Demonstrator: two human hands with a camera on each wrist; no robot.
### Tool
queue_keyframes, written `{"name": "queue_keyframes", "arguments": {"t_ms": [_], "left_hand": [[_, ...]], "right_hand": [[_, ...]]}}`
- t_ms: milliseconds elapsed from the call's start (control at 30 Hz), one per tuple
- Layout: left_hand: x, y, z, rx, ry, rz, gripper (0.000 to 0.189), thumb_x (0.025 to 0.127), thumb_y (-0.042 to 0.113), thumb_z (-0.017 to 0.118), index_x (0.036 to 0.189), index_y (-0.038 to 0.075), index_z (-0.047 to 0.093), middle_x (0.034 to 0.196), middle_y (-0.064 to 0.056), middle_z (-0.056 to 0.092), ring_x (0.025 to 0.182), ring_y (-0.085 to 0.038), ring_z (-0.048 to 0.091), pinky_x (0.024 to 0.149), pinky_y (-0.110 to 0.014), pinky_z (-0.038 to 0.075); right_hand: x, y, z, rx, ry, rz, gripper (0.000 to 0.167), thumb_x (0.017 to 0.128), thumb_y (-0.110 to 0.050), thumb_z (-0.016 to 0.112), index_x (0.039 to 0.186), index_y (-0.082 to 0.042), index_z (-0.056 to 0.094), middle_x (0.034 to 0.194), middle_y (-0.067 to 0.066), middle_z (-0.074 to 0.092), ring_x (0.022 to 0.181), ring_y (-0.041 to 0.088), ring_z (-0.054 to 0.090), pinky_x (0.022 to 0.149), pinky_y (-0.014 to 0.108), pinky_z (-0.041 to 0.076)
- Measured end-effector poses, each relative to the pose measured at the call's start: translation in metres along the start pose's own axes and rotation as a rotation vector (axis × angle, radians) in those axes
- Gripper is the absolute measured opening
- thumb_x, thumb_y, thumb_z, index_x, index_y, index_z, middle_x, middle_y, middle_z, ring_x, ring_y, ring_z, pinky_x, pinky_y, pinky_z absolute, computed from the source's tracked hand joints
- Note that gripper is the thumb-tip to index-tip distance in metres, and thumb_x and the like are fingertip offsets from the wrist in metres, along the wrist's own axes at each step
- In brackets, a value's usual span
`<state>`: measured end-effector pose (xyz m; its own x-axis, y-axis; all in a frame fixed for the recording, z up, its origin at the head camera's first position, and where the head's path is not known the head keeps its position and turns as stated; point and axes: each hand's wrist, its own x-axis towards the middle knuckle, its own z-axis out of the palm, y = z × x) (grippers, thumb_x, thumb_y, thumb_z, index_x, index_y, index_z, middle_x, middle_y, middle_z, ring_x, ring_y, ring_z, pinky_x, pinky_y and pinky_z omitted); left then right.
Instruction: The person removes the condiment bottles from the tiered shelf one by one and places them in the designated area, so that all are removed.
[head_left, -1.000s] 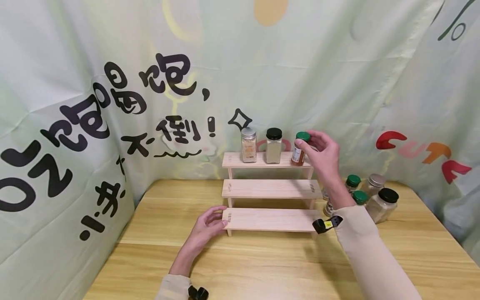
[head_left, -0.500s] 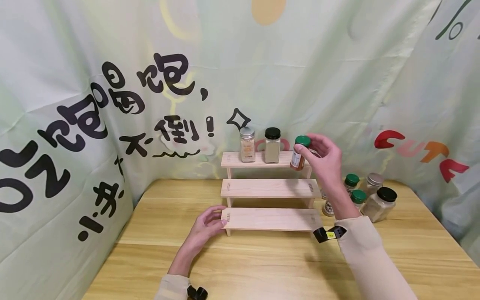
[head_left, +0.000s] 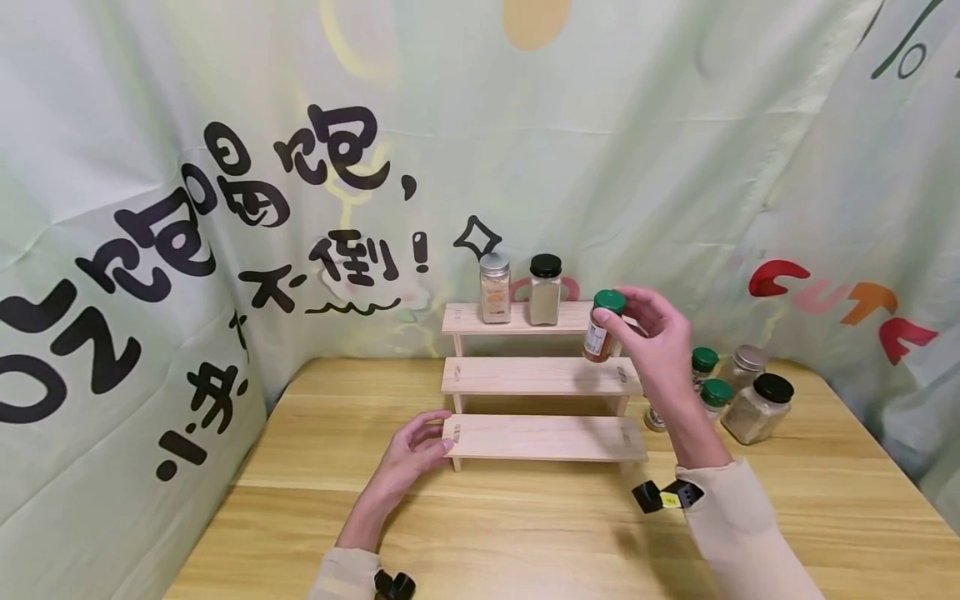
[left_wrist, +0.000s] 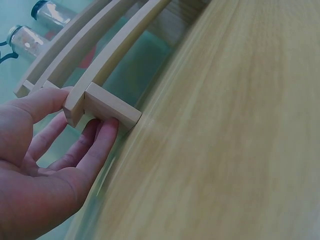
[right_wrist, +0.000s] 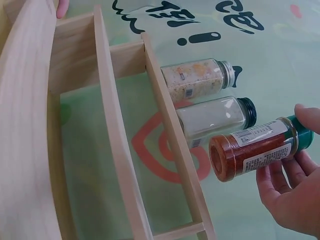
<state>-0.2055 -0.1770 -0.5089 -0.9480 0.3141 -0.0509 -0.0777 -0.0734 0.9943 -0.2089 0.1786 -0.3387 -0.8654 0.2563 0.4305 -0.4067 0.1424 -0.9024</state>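
Note:
A spice jar point(head_left: 597, 340) of red powder with a green lid is in my right hand point(head_left: 660, 337), gripped by the lid. It hangs slightly tilted in front of the top tier, its base apart from the boards in the right wrist view point(right_wrist: 252, 150). My left hand point(head_left: 411, 450) holds the left end of the three-tier wooden rack point(head_left: 543, 437) at the lowest step. In the left wrist view the thumb lies at the board's end and fingertips touch the leg point(left_wrist: 111, 106). On the top tier stand a silver-lidded jar point(head_left: 495, 292) and a black-lidded jar point(head_left: 545, 292).
Right of the rack, several more jars stand on the wooden table point(head_left: 525, 533), among them a black-lidded jar point(head_left: 759, 410), a silver-lidded jar point(head_left: 744, 367) and a green-lidded jar point(head_left: 716, 393). A printed curtain point(head_left: 675, 150) hangs behind the table.
My right hand has moved the red spice jar off the top tier, down and toward me. My left hand stays at the rack's lowest step.

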Motion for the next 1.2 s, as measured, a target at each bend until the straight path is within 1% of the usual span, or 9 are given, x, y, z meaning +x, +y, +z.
{"name": "queue_keyframes", "arguments": {"t_ms": [133, 300, 433, 533, 767, 900, 1200], "left_hand": [[0.000, 0.000, 0.000, 0.003, 0.002, 0.001, 0.057, 0.094, 0.004, 0.073, 0.146, 0.006, 0.051, 0.135, -0.024, 0.056, 0.114, -0.029, 0.064, 0.095, -0.043, 0.059], [-0.001, 0.001, 0.000, 0.005, 0.006, 0.004, 0.057, 0.094, 0.005, 0.073, 0.146, 0.006, 0.051, 0.134, -0.024, 0.056, 0.114, -0.029, 0.064, 0.095, -0.043, 0.059], [-0.001, 0.000, 0.000, -0.002, 0.007, 0.005, 0.057, 0.093, 0.005, 0.074, 0.146, 0.006, 0.052, 0.134, -0.025, 0.056, 0.113, -0.029, 0.065, 0.095, -0.043, 0.059], [-0.001, 0.000, 0.000, -0.005, 0.005, 0.005, 0.057, 0.093, 0.004, 0.074, 0.146, 0.006, 0.052, 0.135, -0.025, 0.056, 0.114, -0.030, 0.064, 0.095, -0.044, 0.059], [0.000, 0.000, 0.000, -0.006, -0.001, 0.003, 0.057, 0.093, 0.004, 0.073, 0.146, 0.006, 0.052, 0.135, -0.024, 0.056, 0.114, -0.030, 0.064, 0.095, -0.044, 0.059], [0.000, 0.000, 0.000, -0.007, 0.001, 0.004, 0.057, 0.093, 0.004, 0.073, 0.146, 0.006, 0.051, 0.134, -0.024, 0.056, 0.114, -0.029, 0.065, 0.095, -0.044, 0.059], [0.000, -0.001, 0.000, -0.011, 0.007, 0.000, 0.057, 0.093, 0.004, 0.074, 0.145, 0.006, 0.053, 0.134, -0.024, 0.057, 0.113, -0.029, 0.065, 0.095, -0.043, 0.059]], "right_hand": [[-0.006, 0.003, -0.002, -0.022, 0.000, 0.000, 0.041, 0.091, -0.019, 0.081, 0.127, -0.007, 0.067, 0.115, 0.000, 0.073, 0.109, 0.014, 0.066, 0.088, 0.018, 0.055], [-0.013, 0.007, -0.003, -0.002, 0.002, 0.011, 0.040, 0.089, -0.017, 0.082, 0.126, -0.006, 0.068, 0.113, 0.000, 0.073, 0.106, 0.015, 0.067, 0.085, 0.017, 0.057], [-0.019, 0.009, -0.005, 0.013, -0.014, 0.008, 0.040, 0.090, -0.014, 0.082, 0.126, -0.004, 0.068, 0.115, 0.000, 0.073, 0.107, 0.015, 0.067, 0.089, 0.017, 0.057], [-0.024, 0.010, -0.007, -0.009, -0.022, -0.002, 0.040, 0.090, -0.014, 0.081, 0.126, -0.004, 0.067, 0.117, 0.000, 0.073, 0.108, 0.013, 0.067, 0.092, 0.017, 0.055], [-0.035, 0.017, -0.013, -0.062, -0.015, 0.026, 0.039, 0.091, -0.014, 0.080, 0.127, -0.006, 0.067, 0.111, -0.004, 0.074, 0.105, 0.010, 0.067, 0.083, 0.015, 0.056], [-0.041, 0.021, -0.016, -0.092, -0.012, 0.027, 0.039, 0.092, -0.014, 0.080, 0.127, -0.005, 0.067, 0.111, -0.006, 0.074, 0.105, 0.008, 0.067, 0.085, 0.014, 0.056], [-0.052, 0.029, -0.026, -0.082, -0.025, 0.021, 0.038, 0.091, -0.008, 0.079, 0.127, -0.001, 0.066, 0.111, -0.004, 0.074, 0.104, 0.010, 0.068, 0.084, 0.015, 0.057]]}}
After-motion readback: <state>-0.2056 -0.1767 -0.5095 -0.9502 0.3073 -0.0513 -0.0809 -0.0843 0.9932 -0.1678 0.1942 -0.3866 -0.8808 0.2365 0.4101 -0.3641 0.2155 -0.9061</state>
